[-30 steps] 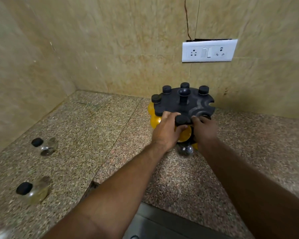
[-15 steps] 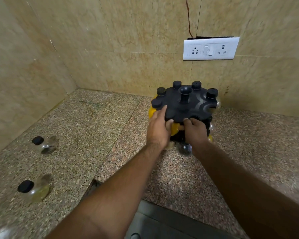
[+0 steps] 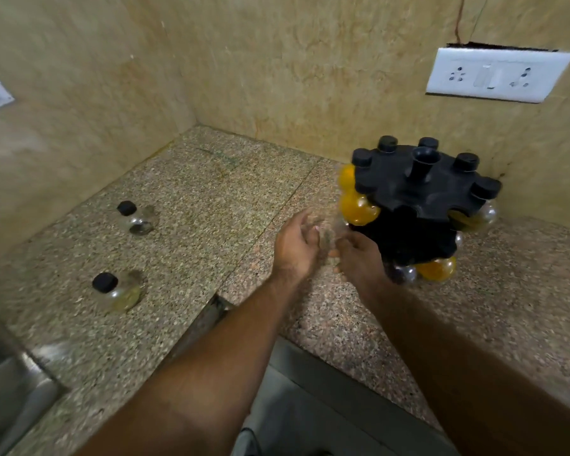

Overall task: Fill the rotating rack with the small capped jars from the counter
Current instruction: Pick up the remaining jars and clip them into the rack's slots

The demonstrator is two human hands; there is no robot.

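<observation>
Now both hands have left the rack (image 3: 418,195), the left hand (image 3: 293,246) and right hand (image 3: 359,258) loosely spread and empty, so I judge two jars (image 3: 135,218) on the counter (image 3: 211,192) come next.

I can read no text anywhere; the white plastic wall socket plate (image 3: 497,75) and black-capped clear glass jars (image 3: 135,218) seem unlabelled, though blurred.

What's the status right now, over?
Left hand and right hand open, empty, off the rack. Two capped jars lying on counter. Path unobstructed.
</observation>
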